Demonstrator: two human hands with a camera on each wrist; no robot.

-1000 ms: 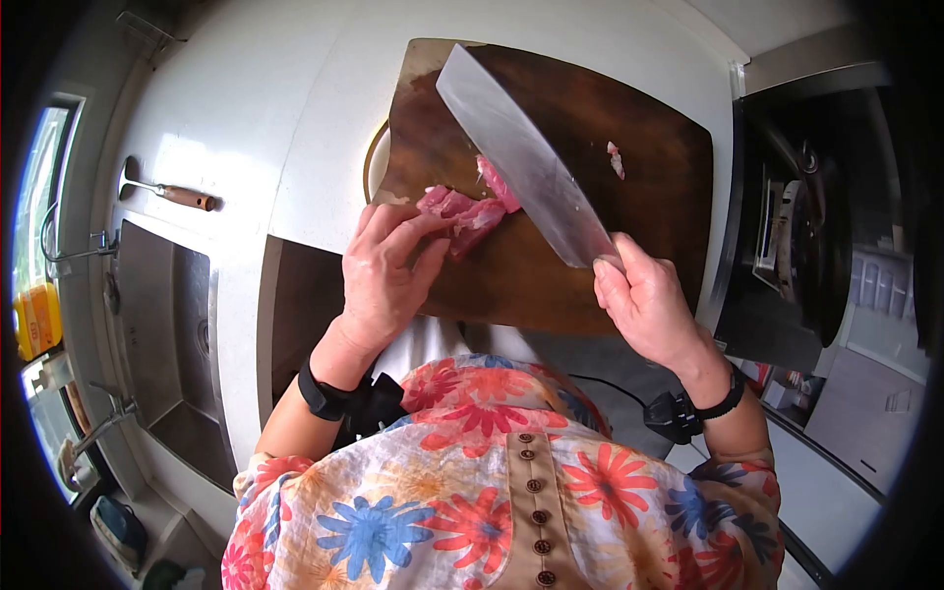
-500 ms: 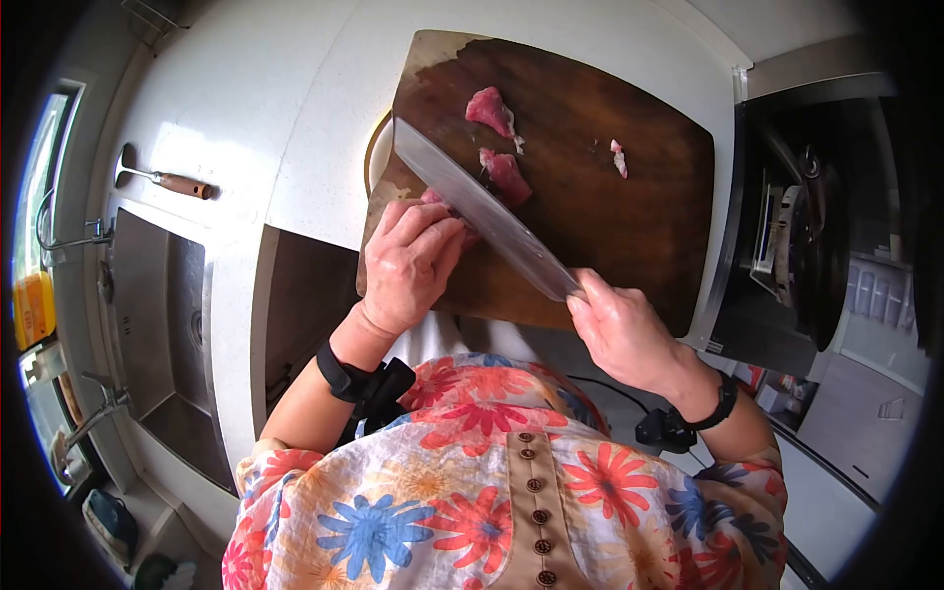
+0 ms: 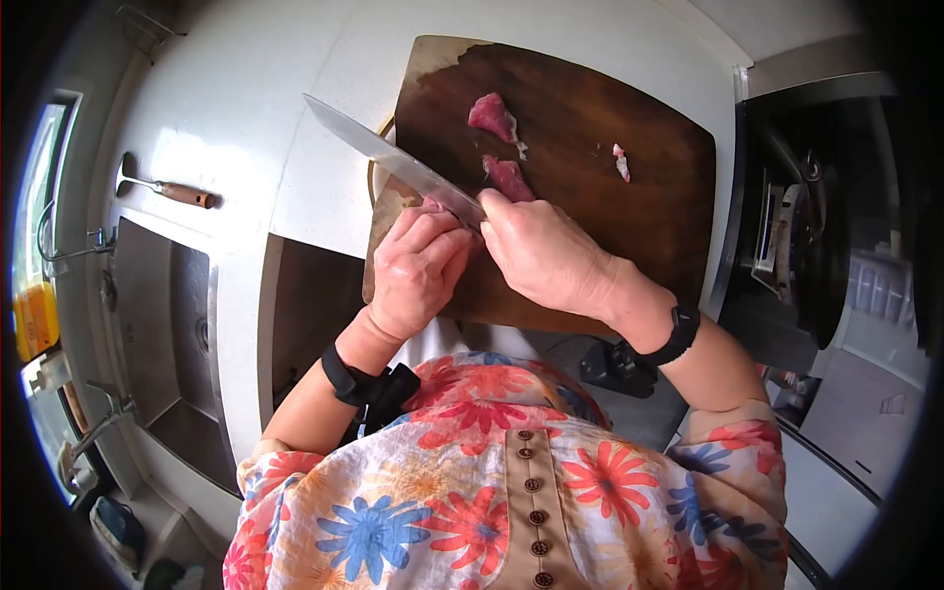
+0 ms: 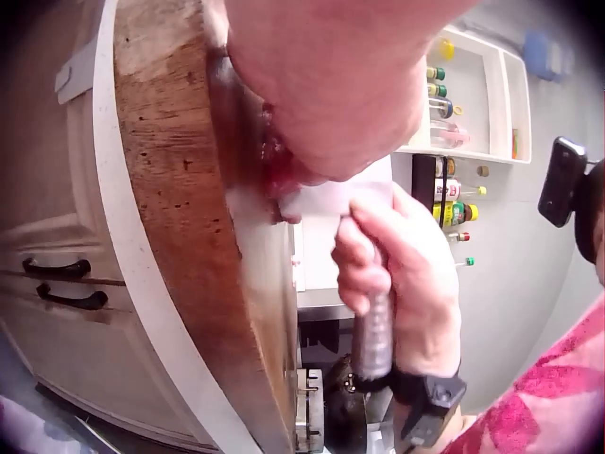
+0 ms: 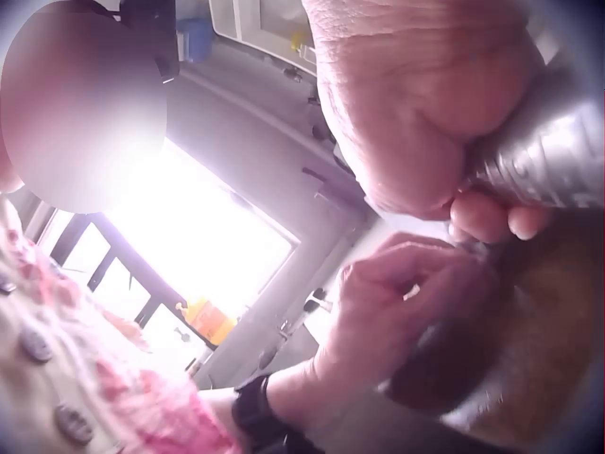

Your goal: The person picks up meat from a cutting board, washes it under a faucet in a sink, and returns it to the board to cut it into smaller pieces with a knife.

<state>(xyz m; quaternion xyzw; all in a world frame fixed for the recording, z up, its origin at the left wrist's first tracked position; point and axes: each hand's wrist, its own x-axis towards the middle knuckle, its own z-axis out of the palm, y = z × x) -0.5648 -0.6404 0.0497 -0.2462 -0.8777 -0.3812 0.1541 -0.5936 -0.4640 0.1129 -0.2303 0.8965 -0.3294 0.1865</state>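
My right hand point(image 3: 556, 258) grips a broad kitchen knife point(image 3: 393, 157) by its ridged metal handle point(image 4: 372, 336). The blade slants across the left side of the dark wooden cutting board point(image 3: 610, 236), its tip out past the board's edge. My left hand point(image 3: 418, 270), fingers curled, holds a chunk of raw meat point(image 4: 279, 170) at the board's near left, right against the blade; most of that meat is hidden by the fingers. Two cut pieces lie beyond: one red slice point(image 3: 492, 116) farther off, another piece of meat point(image 3: 508, 179) close to my right knuckles.
A whitish scrap point(image 3: 620, 164) sits at the board's right. A round pale rim point(image 3: 377, 182) shows under its left edge. On the white counter lies a wooden-handled utensil point(image 3: 187, 195), with a steel sink point(image 3: 167, 324) nearer. To the right is a stove area point(image 3: 806, 236).
The knife came down from over the board's middle to the meat at my left fingers, then slid forward and left. Two pieces now lie separate from the held chunk.
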